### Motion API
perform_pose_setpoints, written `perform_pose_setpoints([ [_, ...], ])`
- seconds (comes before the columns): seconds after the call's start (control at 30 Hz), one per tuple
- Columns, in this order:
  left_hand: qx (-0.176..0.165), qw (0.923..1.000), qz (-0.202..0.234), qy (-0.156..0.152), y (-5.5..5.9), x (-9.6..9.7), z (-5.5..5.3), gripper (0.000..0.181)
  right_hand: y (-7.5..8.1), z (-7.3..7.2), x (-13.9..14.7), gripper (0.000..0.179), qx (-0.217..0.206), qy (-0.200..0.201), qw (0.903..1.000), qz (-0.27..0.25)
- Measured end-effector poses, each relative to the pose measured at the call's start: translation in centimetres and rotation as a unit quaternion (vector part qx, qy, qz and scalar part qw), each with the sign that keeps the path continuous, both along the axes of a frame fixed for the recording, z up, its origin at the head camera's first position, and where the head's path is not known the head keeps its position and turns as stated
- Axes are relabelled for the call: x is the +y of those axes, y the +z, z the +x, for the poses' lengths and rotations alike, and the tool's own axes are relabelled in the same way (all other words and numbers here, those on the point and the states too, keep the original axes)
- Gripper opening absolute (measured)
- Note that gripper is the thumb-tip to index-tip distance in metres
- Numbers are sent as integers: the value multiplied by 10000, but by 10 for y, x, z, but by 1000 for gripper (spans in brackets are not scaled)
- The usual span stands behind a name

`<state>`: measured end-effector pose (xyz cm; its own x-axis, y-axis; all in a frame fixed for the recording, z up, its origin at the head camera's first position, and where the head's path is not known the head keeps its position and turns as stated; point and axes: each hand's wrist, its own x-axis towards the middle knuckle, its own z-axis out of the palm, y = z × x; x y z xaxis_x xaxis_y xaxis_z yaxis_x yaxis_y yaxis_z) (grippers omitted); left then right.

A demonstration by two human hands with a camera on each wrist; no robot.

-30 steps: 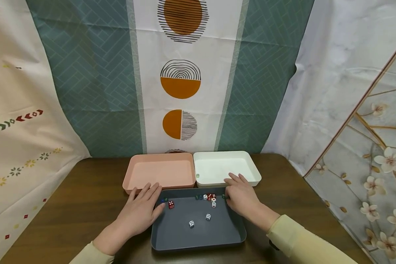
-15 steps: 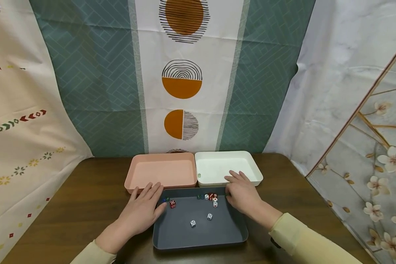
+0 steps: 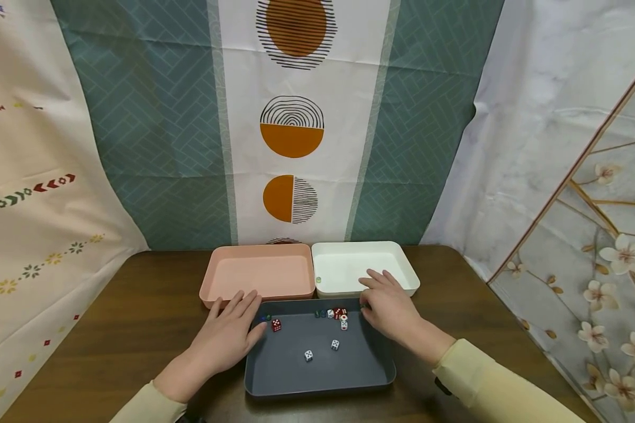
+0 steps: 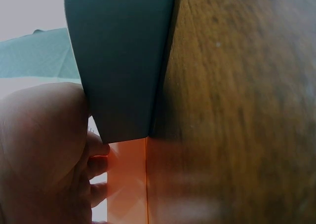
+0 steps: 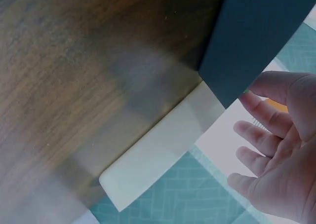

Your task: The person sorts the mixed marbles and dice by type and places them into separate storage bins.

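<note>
My right hand (image 3: pixel 388 308) is over the back right corner of the dark grey tray (image 3: pixel 320 385). Its thumb and index finger pinch a small green die (image 5: pixel 245 91), of which only a speck shows; the other fingers spread toward the white tray (image 3: pixel 410 282). My left hand (image 3: pixel 224 335) lies relaxed at the grey tray's left rim, fingertips overlapping the pink tray (image 3: pixel 261 255). Near its thumb are a red die (image 3: pixel 276 325) and small blue and green pieces. Along the grey tray's back wall sit several red, white and dark green dice (image 3: pixel 337 314).
Two white dice (image 3: pixel 308 355) lie apart in the grey tray's middle. A pale green piece (image 3: pixel 318 280) sits in the white tray's left front corner. Brown wooden table (image 3: pixel 127 329) extends to both sides. Patterned cloths (image 3: pixel 291 76) hang behind and beside it.
My right hand has risen slightly, and the green die at its fingertips has come up from the tray floor toward the rim. My left hand and the other dice stay put.
</note>
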<state>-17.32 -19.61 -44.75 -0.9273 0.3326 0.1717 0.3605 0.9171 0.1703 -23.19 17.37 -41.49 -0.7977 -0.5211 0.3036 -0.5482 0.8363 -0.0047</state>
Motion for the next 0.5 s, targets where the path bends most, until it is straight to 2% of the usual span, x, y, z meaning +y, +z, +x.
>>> perform_pose_setpoints([
  [0.17, 78, 10000, -15, -15, 0, 0, 0, 67, 3, 1, 2, 12, 161, 74, 9998, -27],
  [0.5, 11, 10000, -55, 34, 1, 2, 0, 68, 9, -2, 4, 12, 497, 291, 9982, -187],
])
